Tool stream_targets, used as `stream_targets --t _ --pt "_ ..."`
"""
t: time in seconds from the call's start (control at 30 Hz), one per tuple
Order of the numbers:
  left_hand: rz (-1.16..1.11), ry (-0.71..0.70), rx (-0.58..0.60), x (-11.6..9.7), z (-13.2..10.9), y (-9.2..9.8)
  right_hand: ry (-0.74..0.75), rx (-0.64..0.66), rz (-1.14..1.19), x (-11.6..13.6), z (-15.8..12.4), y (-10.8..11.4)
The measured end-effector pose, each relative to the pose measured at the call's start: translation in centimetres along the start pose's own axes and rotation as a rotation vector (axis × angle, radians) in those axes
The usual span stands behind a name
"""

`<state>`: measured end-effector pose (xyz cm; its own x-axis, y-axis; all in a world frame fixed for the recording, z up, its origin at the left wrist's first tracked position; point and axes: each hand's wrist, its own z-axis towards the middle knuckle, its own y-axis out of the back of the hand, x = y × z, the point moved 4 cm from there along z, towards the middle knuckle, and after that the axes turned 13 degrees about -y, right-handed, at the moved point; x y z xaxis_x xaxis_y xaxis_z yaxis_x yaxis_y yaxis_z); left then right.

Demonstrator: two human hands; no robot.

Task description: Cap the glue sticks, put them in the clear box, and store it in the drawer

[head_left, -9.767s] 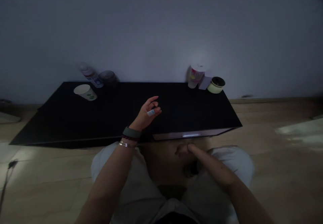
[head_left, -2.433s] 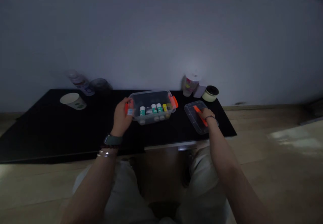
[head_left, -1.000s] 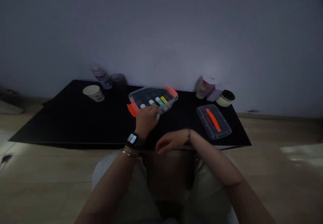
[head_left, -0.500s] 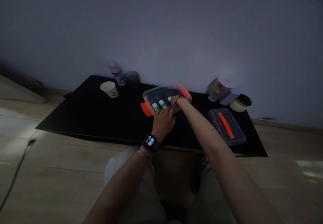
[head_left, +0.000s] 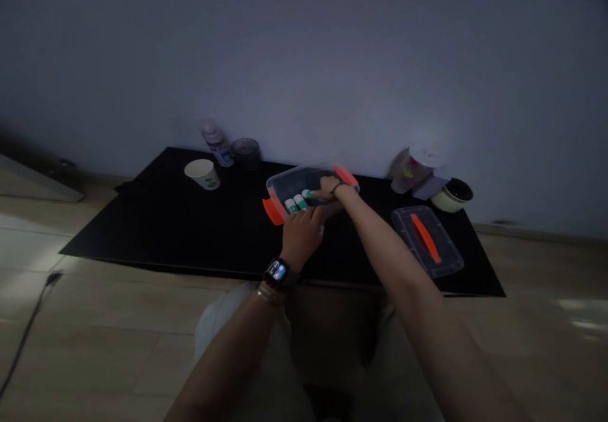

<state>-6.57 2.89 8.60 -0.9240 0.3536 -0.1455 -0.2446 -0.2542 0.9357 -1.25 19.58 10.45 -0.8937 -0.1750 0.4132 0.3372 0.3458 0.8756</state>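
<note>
A clear plastic box (head_left: 280, 181) with orange clips stands at the middle of the black table. Inside lie three white-and-green glue sticks, side by side at its left end; the rightmost glue stick (head_left: 307, 194) is tilted against its neighbour (head_left: 300, 202). My right hand (head_left: 329, 187) reaches into the box, its fingers closed at the end of that rightmost stick. At the near wall, my left hand (head_left: 303, 235) has its fingers bent over the rim, closed on the box and partly covering the sticks' lower ends.
The box's clear lid (head_left: 444, 238) with an orange handle lies at the right. Behind it stand a lidded plastic cup (head_left: 411, 172), a light block (head_left: 430, 184) and a cream bowl (head_left: 449, 201). A paper cup (head_left: 204, 176), a bottle (head_left: 218, 146) and a dark glass (head_left: 246, 154) stand left.
My right hand has moved left inside the box, bringing the rightmost glue stick close against the other two. My left hand stays at the near rim. The view has shifted slightly.
</note>
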Motion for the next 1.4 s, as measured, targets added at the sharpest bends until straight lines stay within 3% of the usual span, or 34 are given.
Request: stream_targets --t 0.07,0.17,0.27,0.33,0.4,0.57,0.63,0.7,0.8,0.9,1.03,1.17,1.27,1.4 --pt "-0.02 0.034 0.014 0.5 0.0 0.0 -0.045 -0.035 -0.06 -0.9 -1.5 2.5" --pt "-0.066 0.056 -0.013 1.0 0.2 0.3 -0.013 -0.254 0.066 -3.2 -5.5 7.0" --pt "-0.159 0.032 -0.182 1.1 0.4 1.2 0.001 -0.362 0.355 -7.0 -10.2 8.9" --pt "-0.237 -0.022 -0.319 0.7 0.3 1.9 -0.03 -0.345 0.528 -9.4 -12.7 8.0" --pt "-0.312 -0.119 -0.358 -0.2 0.1 2.0 -0.069 -0.266 0.686 -11.1 -14.4 5.9" --pt "-0.461 -0.272 -0.11 -3.2 -0.7 0.1 -0.158 -0.067 0.92 -12.8 -15.6 0.8" --pt "-0.484 -0.273 -0.039 -3.9 -0.9 -0.8 -0.173 -0.06 0.854 -13.3 -15.6 0.1" --pt "-0.495 -0.283 0.006 -4.2 -0.9 -1.5 -0.13 -0.156 0.662 -13.9 -15.8 0.4" --pt "-0.517 -0.283 0.036 -4.1 -0.7 -2.2 0.079 -0.281 0.265 -13.9 -16.5 0.7" --pt "-0.601 -0.273 0.062 -3.9 -0.5 -2.7 0.264 -0.137 0.021 -13.1 -17.3 -1.1" --pt "-0.774 -0.173 0.078 -4.0 -0.5 -2.9 0.222 -0.014 -0.025 -12.5 -17.9 -3.4" --pt "-1.078 -0.036 0.007 -4.2 -0.4 -3.0 0.159 -0.138 0.169 -12.4 -18.1 -3.0" --pt "-1.346 -0.035 0.066 -5.1 -0.4 -3.4 0.036 -0.189 0.454 -13.1 -18.0 -2.5" --pt "-1.351 -0.075 0.183 -6.0 -0.5 -3.8 -0.045 0.044 0.759 -13.1 -17.6 -3.9"
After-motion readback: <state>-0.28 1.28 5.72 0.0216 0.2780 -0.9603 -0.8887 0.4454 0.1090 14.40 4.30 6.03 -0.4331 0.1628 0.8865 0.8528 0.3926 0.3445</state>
